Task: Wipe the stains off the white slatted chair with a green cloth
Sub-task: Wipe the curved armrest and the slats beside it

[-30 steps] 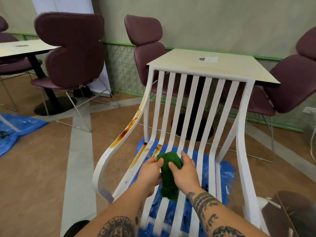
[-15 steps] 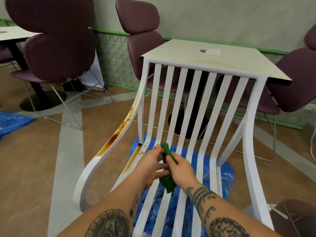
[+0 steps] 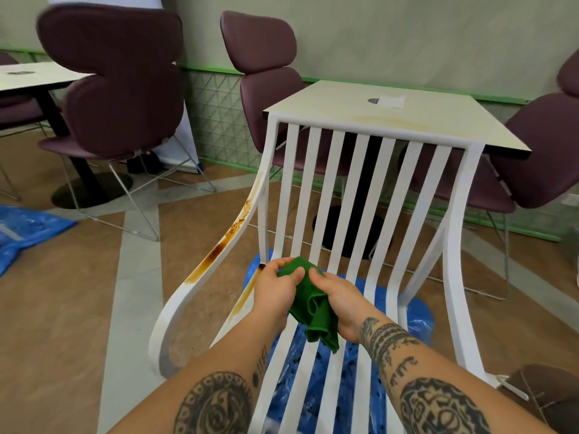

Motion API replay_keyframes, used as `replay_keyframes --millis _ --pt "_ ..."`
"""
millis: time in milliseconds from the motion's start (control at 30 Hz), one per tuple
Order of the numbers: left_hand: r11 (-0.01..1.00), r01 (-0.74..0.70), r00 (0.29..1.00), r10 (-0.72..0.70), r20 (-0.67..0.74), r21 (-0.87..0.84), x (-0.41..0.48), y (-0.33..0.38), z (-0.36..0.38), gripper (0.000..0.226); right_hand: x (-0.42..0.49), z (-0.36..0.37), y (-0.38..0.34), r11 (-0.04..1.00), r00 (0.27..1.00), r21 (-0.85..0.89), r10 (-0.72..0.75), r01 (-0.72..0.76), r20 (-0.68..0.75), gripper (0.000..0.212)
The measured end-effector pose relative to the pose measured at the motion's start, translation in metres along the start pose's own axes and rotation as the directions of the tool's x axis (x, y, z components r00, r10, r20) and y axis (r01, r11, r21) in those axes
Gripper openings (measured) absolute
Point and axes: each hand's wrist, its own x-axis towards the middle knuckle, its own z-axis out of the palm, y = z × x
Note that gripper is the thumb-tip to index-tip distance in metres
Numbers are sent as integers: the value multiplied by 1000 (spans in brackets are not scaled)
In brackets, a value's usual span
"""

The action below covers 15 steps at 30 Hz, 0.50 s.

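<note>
Cloth point(image 3: 315, 311) in left hand point(image 3: 275, 291), right hand point(image 3: 340, 303)

Bunched green cloth point(image 3: 313, 311) over stained chair point(image 3: 380, 198)

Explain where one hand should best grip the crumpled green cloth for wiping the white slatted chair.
Probably the bunched upper part of the crumpled green cloth, from above: it is thick and compact there, where the left hand and right hand hold it, while the lower end hangs loose and would likely drag.
</note>
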Motion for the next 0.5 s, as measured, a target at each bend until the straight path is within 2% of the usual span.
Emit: replay_keyframes --millis 67,167,300,433,500 --pt "999 48 999 -48 14 -21 -3 -11 1 21 2 -5 12 1000 998 -8 -26 26 -51 32" --pt "990 138 990 -137 26 -35 -6 -33 -3 14 4 -12 31 994 996 111 6 4 -90 29" --pt "975 214 977 -213 -14 53 -3 -67 -4 11 15 -19 56 975 991 220 64 -37 -118 31" --pt "954 205 971 -170 -170 218 16 -81 -1 37 34 -22 69 950 985 302 122 -81 -121 39" --pt "914 174 977 -113 -182 367 31 -82 -7 52 49 -24 72 955 983 272 148 -114 -106 42"
